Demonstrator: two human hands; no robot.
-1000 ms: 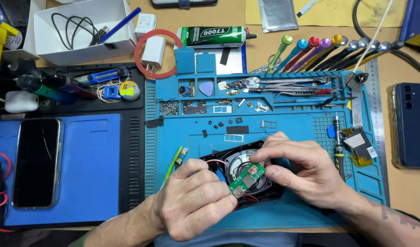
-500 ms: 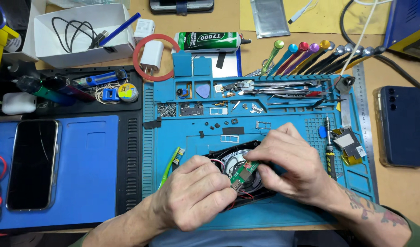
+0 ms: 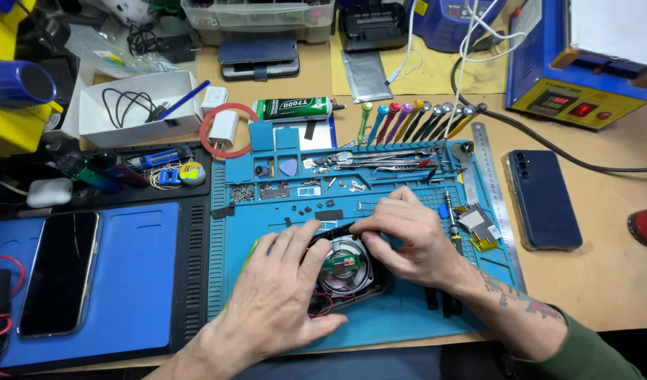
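Where a green board was held, both hands (image 3: 281,288) now cup the speaker (image 3: 346,271).

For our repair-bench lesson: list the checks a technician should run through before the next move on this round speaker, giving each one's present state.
1. Both hands on the work: left hand and right hand both rest on the speaker. Ok.
2. Speaker sits on the blue mat, not overhanging. Ok.
3. Green circuit board visible, uncovered. Ok.
4. Red wires free of pinching under the left hand: cannot tell.
5. Loose small parts lie close to the hands. Not ok.
6. Tweezers lie within reach. Ok.
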